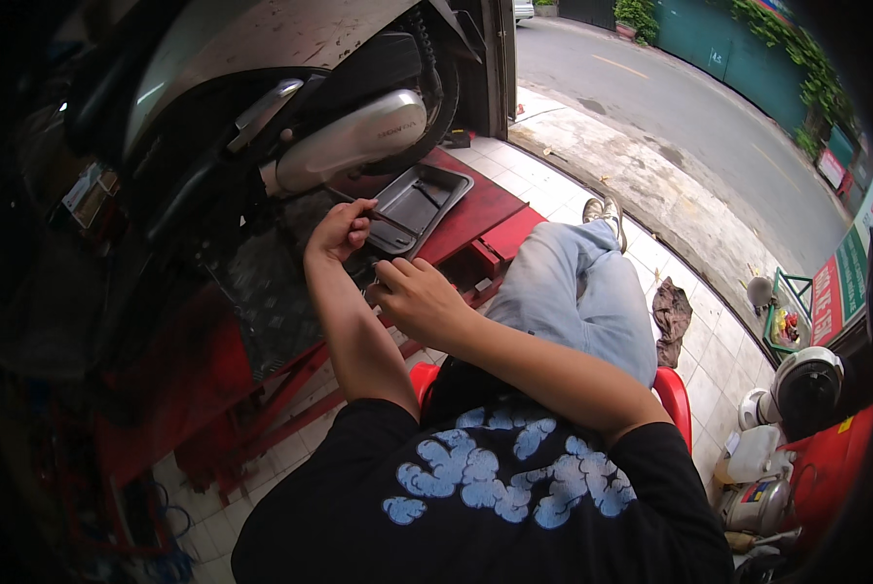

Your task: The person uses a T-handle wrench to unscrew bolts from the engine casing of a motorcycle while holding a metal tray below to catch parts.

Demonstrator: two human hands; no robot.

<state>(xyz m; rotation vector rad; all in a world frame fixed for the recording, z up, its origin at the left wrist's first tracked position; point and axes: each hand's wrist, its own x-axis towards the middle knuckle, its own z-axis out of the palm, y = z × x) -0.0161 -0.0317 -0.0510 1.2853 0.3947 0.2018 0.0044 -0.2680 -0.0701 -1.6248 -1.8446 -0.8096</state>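
My left hand (339, 231) is closed, fingers curled in and thumb side toward a dark grey tray (399, 202). Whatever it may grip is too small to make out. Just nearer to me, my right hand (419, 295) is closed too, its fingertips pinched together by the left wrist. Its fingers hide what they may hold. The tray rests on a red lift table (480, 206) beside a motor scooter (353, 141). A dark, slender tool (427, 193) lies in the tray.
I sit on a red plastic chair (674, 399). A crumpled dark cloth (671, 316) lies on the white tiles to my right. Jugs (751, 455) and a red cabinet (840, 477) stand at the lower right. Beyond the doorway runs a street (641, 92).
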